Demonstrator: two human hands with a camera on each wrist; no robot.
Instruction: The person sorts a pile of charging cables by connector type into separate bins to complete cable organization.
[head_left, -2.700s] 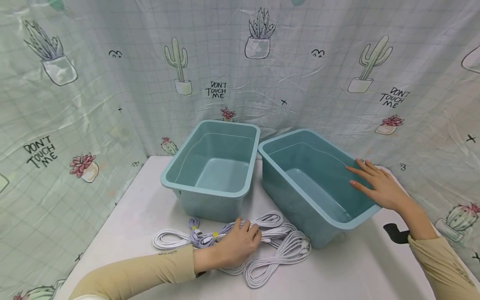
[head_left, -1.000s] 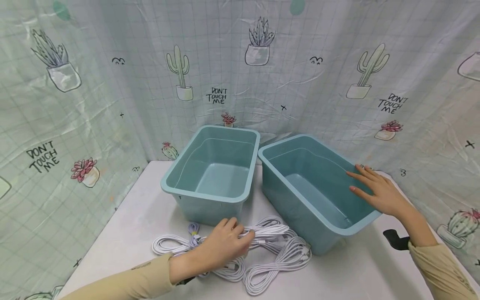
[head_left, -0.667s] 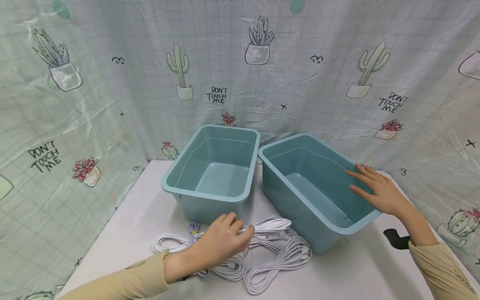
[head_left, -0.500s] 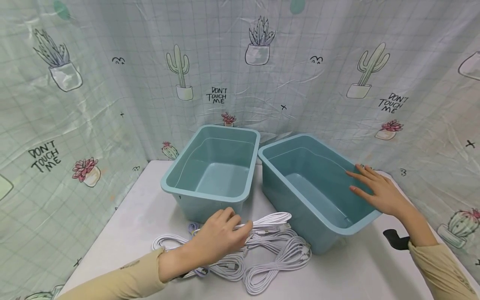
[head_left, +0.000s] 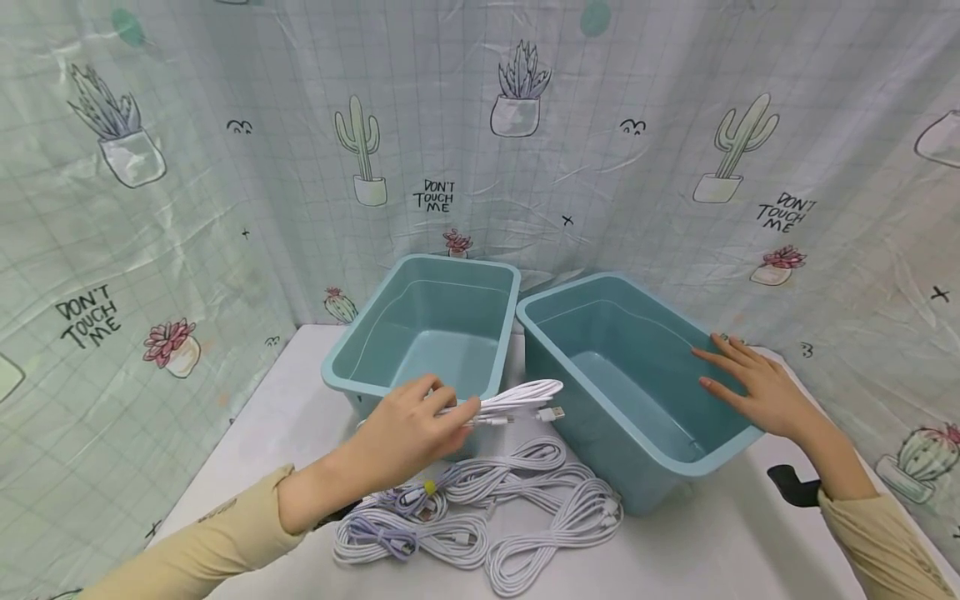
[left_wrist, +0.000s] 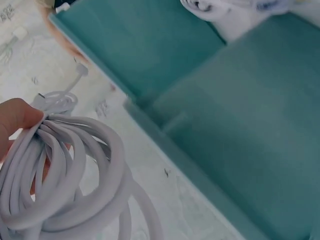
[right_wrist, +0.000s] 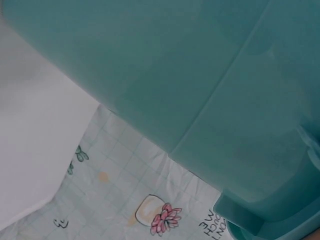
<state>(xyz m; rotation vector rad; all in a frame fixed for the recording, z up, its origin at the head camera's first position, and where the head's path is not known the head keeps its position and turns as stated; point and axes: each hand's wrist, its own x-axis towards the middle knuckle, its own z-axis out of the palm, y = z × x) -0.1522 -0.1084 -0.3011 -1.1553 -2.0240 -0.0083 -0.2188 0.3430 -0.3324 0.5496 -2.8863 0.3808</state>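
Observation:
My left hand (head_left: 408, 429) pinches a coiled white USB cable (head_left: 525, 396) between thumb and fingers, raised over the table in front of the left bin. Its loops point right, and a metal USB plug dangles below them. In the left wrist view, the thick white loops of the bundle hang from the thumb and fingers beside teal plastic. My right hand (head_left: 765, 390) rests with spread, straight fingers over the far right rim of the right teal bin (head_left: 592, 442). The left teal bin (head_left: 457, 304) stands beside it; both bins hold nothing.
Below the raised cable lie several coiled white cables (head_left: 555, 529), some bound with lilac cord (head_left: 382, 535); a yellow tie (head_left: 430, 487) shows among them. A cactus-print curtain (head_left: 585, 183) surrounds the white table (head_left: 705, 550) at the back and sides.
My left hand has taken a white cable bundle from the pile and lifted it up toward the left bin's near side. The right hand has stayed on the right bin.

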